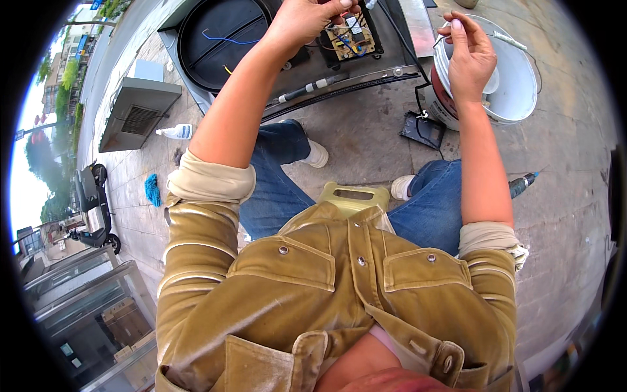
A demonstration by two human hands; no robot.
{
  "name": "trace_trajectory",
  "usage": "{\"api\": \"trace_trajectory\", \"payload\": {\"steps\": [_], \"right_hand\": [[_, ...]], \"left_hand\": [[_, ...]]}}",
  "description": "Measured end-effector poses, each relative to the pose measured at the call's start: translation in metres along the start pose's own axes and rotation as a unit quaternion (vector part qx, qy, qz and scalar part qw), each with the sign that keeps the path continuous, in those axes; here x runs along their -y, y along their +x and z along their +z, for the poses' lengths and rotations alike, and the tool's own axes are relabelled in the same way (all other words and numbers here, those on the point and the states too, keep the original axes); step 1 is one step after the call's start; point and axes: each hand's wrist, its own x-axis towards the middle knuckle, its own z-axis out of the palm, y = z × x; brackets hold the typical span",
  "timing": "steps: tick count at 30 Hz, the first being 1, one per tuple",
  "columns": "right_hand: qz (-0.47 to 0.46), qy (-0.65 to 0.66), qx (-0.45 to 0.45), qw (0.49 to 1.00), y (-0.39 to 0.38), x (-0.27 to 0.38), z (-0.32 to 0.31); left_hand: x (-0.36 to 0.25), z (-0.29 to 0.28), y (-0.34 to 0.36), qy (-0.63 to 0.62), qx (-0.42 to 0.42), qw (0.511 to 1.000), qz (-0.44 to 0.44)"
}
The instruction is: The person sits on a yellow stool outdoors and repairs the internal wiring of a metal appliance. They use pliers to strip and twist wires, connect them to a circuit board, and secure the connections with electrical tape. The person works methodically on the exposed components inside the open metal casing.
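My left hand (307, 23) is over a circuit board (353, 39) inside an opened dark appliance (307, 65). Its thumb and fingers are pinched together at the top edge of the picture, and what they hold is too small to make out. On the right, above the rim of a white bucket (519, 81), my right hand (469, 55) pinches a thin wire (437, 40) between thumb and fingers. To the left of the board is a round black housing (215, 59), with a loose blue wire (228, 40) across it.
Beside the bucket lies a small black box (422, 129) with a cable. A yellow plastic stool (353, 196) is between my legs. A white bottle (175, 132), a blue cloth (152, 190) and a grey vented metal unit (138, 114) are at left. A dark tool (521, 185) lies right.
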Motion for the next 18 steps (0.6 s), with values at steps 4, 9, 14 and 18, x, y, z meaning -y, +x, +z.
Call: {"api": "trace_trajectory", "payload": {"steps": [4, 9, 14, 18], "right_hand": [[0.082, -0.045, 0.020, 0.995, -0.025, -0.033, -0.037], [0.374, -0.251, 0.191, 0.872, -0.081, -0.136, -0.118], [0.346, -0.512, 0.320, 0.718, -0.164, -0.235, -0.170], [0.463, -0.511, 0.143, 0.710, -0.191, -0.292, -0.161]], "left_hand": [[0.022, 0.014, -0.002, -0.124, -0.050, 0.990, 0.041], [0.033, 0.035, -0.020, -0.061, -0.101, 0.987, 0.112], [0.047, 0.035, -0.021, -0.069, -0.102, 0.978, 0.166], [0.053, 0.027, -0.025, -0.002, -0.110, 0.989, 0.100]]}}
